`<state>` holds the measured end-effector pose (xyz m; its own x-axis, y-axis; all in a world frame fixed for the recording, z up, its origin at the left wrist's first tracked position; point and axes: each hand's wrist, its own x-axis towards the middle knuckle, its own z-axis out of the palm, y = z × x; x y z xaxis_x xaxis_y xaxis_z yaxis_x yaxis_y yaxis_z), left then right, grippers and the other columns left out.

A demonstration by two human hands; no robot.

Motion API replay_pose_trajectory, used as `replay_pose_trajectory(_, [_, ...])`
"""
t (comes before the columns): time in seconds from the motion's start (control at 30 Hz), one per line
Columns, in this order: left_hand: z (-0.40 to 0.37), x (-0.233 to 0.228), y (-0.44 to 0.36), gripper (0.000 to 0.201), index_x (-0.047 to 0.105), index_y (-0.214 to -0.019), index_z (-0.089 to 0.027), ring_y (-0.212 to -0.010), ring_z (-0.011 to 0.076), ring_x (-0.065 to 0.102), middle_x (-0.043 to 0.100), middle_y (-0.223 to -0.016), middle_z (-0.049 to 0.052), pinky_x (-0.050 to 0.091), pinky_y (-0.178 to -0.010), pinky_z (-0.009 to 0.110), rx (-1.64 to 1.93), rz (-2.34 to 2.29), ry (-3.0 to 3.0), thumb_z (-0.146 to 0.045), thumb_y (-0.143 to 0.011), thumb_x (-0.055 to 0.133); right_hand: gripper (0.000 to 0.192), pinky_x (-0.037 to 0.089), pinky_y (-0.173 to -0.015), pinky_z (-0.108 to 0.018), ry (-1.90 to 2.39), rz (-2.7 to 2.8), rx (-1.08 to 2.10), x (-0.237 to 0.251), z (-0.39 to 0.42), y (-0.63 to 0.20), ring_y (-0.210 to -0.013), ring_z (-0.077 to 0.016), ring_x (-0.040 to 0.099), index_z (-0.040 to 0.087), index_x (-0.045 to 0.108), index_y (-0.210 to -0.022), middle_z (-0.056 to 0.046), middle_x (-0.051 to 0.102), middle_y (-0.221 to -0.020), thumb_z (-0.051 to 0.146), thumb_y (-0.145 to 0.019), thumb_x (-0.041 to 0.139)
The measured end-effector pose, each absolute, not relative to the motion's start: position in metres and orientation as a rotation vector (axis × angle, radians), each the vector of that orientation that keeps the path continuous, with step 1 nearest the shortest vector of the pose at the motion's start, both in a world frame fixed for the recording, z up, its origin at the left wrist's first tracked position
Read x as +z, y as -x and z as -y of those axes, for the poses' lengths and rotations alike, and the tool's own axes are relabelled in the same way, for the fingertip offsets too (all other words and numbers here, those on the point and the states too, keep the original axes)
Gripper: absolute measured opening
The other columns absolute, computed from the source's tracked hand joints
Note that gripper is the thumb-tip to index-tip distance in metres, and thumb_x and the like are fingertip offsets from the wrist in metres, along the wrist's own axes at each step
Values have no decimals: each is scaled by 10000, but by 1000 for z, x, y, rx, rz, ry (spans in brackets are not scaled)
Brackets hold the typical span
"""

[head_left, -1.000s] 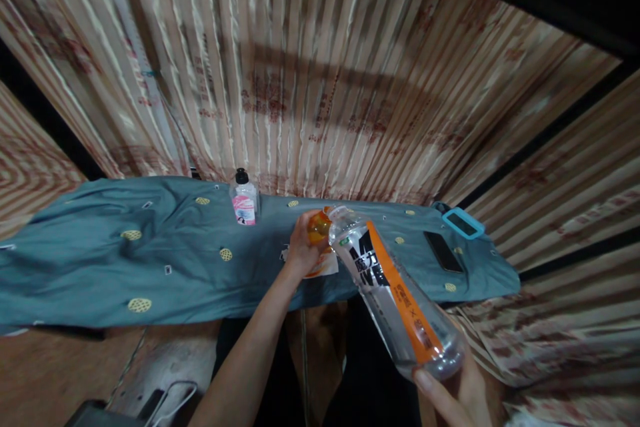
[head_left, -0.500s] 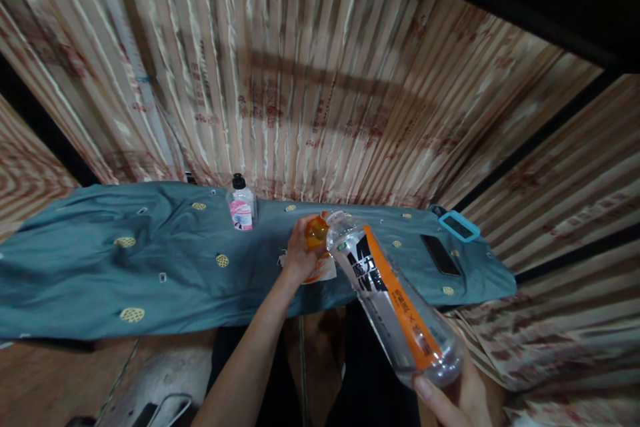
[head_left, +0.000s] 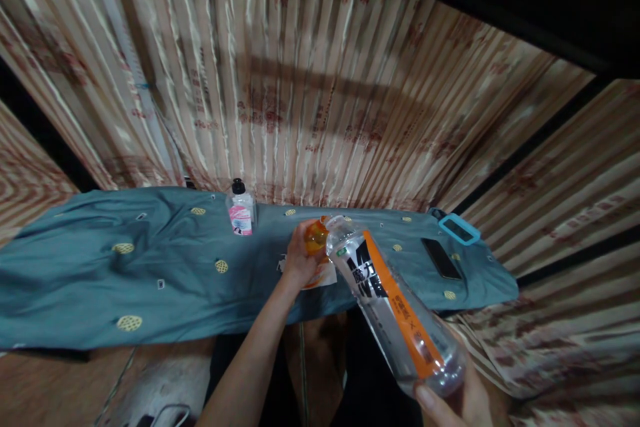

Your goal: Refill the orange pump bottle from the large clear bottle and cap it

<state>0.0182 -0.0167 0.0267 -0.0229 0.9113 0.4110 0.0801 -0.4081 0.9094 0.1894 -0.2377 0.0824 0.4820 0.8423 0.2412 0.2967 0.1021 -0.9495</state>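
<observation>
Two hands busy: right hand [head_left: 457,400] gripped the base of a clear bottle [head_left: 395,310] tilted over the bench [head_left: 150,280]; left hand [head_left: 300,257] clamped its orange cap [head_left: 317,238] (unscrewing, probably). Next move needs steady twisting.

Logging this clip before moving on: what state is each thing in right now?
Large clear bottle: tilted, mouth open, held at its base by the right hand.
Orange cap: off, in the left hand, beside the mouth.
Small bottle: upright, black cap on.
Phone: lying flat, screen dark.
Teal cloth: spread out, wrinkled.
</observation>
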Motion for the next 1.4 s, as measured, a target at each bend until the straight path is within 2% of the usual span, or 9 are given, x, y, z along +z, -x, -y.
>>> replay_pose_trajectory(0.33, [18, 29, -17, 486, 596, -1175, -238, -1122, 267, 637, 669, -1185, 66, 518, -994, 443, 1490, -1078, -1553, -224, -714, 751, 720, 508, -981, -406, 1502, 1038, 536, 86, 239, -189, -1139, -362, 696, 220, 561, -1311, -98, 740, -1223, 665, -768, 717])
replay_pose_trajectory(0.47, [19, 29, -17, 480, 596, -1174, -243, -1109, 259, 649, 670, -1180, 61, 528, -982, 433, 1510, -1066, -1551, -253, -722, 758, 685, 541, -913, -434, 1450, 1008, 564, 84, 238, -187, -1069, -384, 717, 236, 586, -1302, -90, 759, -1167, 600, -746, 753])
replay_pose_trajectory(0.6, [18, 29, -17, 488, 592, -1179, -240, -1126, 269, 645, 664, -1197, 69, 521, -991, 444, 1512, -1066, -1557, -252, -717, 749, 666, 550, -872, -395, 1416, 993, 594, 85, 237, -185, -1018, -353, 731, 266, 582, -1313, -61, 762, -1140, 565, -747, 765])
replay_pose_trajectory(0.83, [17, 29, -17, 494, 586, -1153, -231, -1064, 257, 656, 684, -1114, 51, 522, -969, 422, 1498, -1068, -1546, -223, -685, 744, 747, 480, -1002, -396, 1508, 1048, 562, 88, 240, -189, -1154, -352, 676, 181, 546, -1339, -113, 725, -1232, 628, -769, 730])
replay_pose_trajectory(1.0, [18, 32, -17, 479, 591, -1138, -246, -1056, 250, 658, 685, -1104, 38, 523, -952, 405, 1480, -1086, -1544, -198, -688, 746, 723, 493, -1001, -352, 1499, 1063, 574, 91, 241, -188, -1173, -322, 677, 181, 503, -1369, -106, 703, -1273, 599, -813, 701])
replay_pose_trajectory(1.23, [16, 30, -17, 494, 586, -1146, -235, -1055, 248, 651, 677, -1106, 49, 518, -956, 400, 1495, -1058, -1547, -227, -686, 765, 813, 497, -964, -337, 1540, 1031, 567, 93, 241, -188, -1099, -309, 699, 183, 528, -1340, -85, 733, -1200, 686, -740, 744])
replay_pose_trajectory(1.4, [16, 29, -17, 518, 582, -1170, -233, -1084, 258, 649, 670, -1132, 58, 510, -997, 428, 1495, -1057, -1542, -218, -685, 765, 778, 498, -966, -321, 1536, 1052, 552, 93, 241, -188, -1115, -297, 696, 202, 537, -1327, -75, 720, -1234, 664, -740, 755])
